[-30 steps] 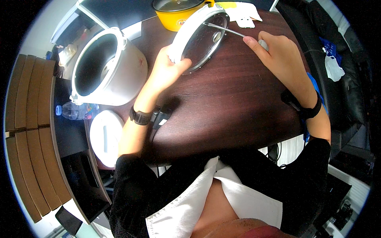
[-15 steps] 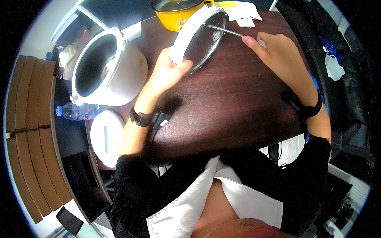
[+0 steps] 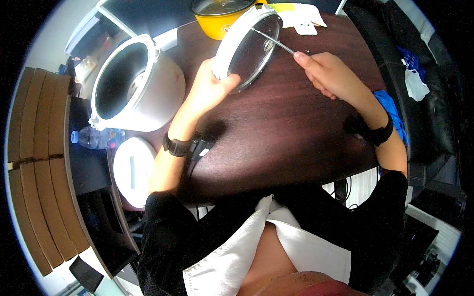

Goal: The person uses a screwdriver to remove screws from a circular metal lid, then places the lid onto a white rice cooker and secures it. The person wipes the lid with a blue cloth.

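My left hand (image 3: 208, 88) grips the lower edge of a round white rice cooker lid (image 3: 224, 55), holding it tilted up off the table so that its metal-lined inner side faces right. In my right hand (image 3: 330, 75) is a screwdriver, its handle hidden by the fingers. The thin metal shaft (image 3: 280, 44) reaches to the lid's inner side near the top; whether the tip sits on a screw is too small to tell. To the left, the white rice cooker body (image 3: 167, 93) lies tipped, its dark opening facing left.
A yellow pot (image 3: 211, 25) with a glass lid stands at the far edge, near a white glove-like item (image 3: 306, 27). Left of my forearm lie a white oval cover (image 3: 133, 190) and a plastic bottle (image 3: 96, 138). A blue cloth (image 3: 390, 111) hangs by the dark table's (image 3: 276, 133) right edge.
My right hand has shifted left and slightly toward me, so the screwdriver shaft slopes more steeply. My left hand and the lid have barely moved.
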The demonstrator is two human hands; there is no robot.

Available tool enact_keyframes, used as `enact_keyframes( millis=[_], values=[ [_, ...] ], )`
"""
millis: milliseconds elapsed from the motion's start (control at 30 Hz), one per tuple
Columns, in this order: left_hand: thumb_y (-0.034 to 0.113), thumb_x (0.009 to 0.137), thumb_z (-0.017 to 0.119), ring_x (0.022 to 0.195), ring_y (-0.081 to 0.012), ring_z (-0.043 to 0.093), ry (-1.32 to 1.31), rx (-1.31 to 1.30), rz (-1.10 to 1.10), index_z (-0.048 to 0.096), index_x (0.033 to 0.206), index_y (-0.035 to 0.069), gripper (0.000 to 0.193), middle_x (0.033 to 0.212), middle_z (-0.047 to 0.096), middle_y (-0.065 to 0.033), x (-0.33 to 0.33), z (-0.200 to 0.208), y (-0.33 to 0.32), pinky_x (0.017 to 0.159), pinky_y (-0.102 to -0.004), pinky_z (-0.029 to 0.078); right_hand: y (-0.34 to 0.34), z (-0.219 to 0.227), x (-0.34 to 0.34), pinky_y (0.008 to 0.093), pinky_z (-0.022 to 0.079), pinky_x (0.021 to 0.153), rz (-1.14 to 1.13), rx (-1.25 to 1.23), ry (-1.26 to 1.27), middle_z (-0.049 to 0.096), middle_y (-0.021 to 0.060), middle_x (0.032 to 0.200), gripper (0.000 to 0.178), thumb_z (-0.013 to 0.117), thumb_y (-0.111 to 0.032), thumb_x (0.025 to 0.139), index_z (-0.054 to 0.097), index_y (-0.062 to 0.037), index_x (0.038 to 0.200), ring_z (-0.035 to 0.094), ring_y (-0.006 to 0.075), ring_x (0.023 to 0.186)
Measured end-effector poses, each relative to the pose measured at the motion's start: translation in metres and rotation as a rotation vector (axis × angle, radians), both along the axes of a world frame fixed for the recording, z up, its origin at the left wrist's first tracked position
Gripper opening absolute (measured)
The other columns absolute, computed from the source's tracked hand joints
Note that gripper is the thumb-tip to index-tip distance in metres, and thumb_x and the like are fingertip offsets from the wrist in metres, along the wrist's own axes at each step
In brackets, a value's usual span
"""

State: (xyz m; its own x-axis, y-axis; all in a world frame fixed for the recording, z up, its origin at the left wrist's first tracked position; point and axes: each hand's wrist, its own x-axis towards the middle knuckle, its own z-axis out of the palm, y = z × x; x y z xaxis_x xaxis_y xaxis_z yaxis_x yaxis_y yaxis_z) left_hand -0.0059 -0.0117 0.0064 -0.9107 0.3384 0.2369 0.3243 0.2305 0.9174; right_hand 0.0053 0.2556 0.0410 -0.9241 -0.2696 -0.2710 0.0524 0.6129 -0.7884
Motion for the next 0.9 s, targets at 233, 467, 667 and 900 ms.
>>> enact_keyframes(
  millis=[233, 467, 667, 900],
  values=[
    [0.000, 0.074, 0.064, 0.056, -0.0027, 0.040, 0.041, 0.010, 0.002, 0.051, 0.076, 0.007, 0.015, 0.061, 0.043, 0.0075, -0.001, -0.006, 0.002, 0.050, -0.0220, 0.033, 0.011, 0.008, -0.001, 0.0389, 0.045, 0.043, -0.007, 0.479, 0.852, 0.052, 0.0167, 0.049, 0.060, 0.052, -0.055, 0.089, 0.055, -0.0031, 0.059, 0.056, 0.0325, 0.044],
    [-0.002, 0.070, 0.058, 0.112, -0.0154, 0.044, 0.100, 0.051, -0.030, 0.039, 0.140, 0.003, 0.072, 0.123, 0.049, -0.0079, -0.002, -0.013, 0.002, 0.095, -0.0285, 0.034, 0.012, 0.032, 0.001, 0.0413, 0.047, 0.047, 0.002, 0.676, 1.091, 0.056, 0.0167, 0.053, 0.052, 0.059, -0.049, 0.086, 0.060, -0.0043, 0.059, 0.060, 0.0346, 0.051],
    [-0.006, 0.071, 0.060, 0.059, -0.0006, 0.041, 0.151, 0.052, -0.023, 0.039, 0.140, 0.005, 0.073, 0.072, 0.047, 0.0091, -0.007, -0.013, 0.000, 0.055, -0.0168, 0.035, 0.016, 0.033, -0.004, 0.0424, 0.047, 0.050, 0.048, 0.675, 0.982, 0.056, 0.0176, 0.054, 0.055, 0.056, -0.050, 0.088, 0.060, -0.0031, 0.058, 0.060, 0.0348, 0.053],
    [-0.004, 0.069, 0.058, 0.120, -0.0176, 0.048, 0.045, 0.114, -0.048, 0.042, 0.138, 0.002, 0.072, 0.129, 0.054, -0.0102, -0.003, -0.012, 0.000, 0.103, -0.0303, 0.035, 0.015, 0.027, -0.010, 0.0430, 0.046, 0.054, 0.074, 0.639, 0.917, 0.053, 0.0205, 0.055, 0.060, 0.052, -0.051, 0.090, 0.058, -0.0007, 0.057, 0.057, 0.0356, 0.052]
  ],
)
